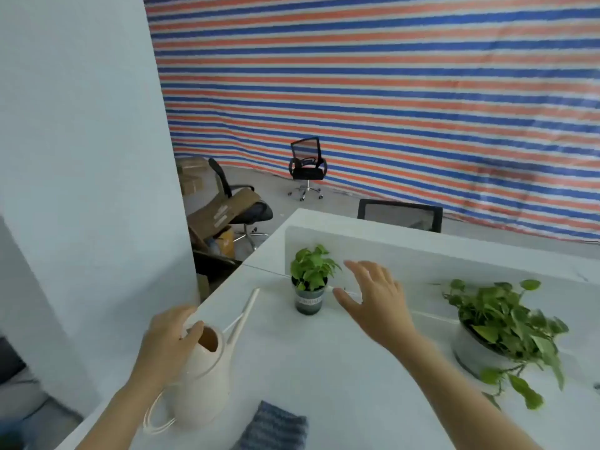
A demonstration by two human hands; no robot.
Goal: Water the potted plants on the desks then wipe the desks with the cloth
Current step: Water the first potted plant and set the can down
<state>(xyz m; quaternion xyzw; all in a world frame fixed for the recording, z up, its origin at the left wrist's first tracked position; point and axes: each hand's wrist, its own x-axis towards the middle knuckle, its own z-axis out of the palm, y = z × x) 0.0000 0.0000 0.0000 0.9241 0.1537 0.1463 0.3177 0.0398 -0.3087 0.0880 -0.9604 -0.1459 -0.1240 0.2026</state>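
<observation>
The left hand [168,339] gripped the rim of the cream plastic watering can [207,378], upright on the white desk [341,368]. The right hand [373,300] hovered, fingers spread, beside the small green plant in a dark pot [308,287]. Wiping looked undone: the blue striped cloth [276,427] lay near the can.

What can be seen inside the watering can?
The watering can shows only a shadowed brownish inner wall through its opening. Whether it holds water cannot be seen; the left hand covers part of the rim.
</observation>
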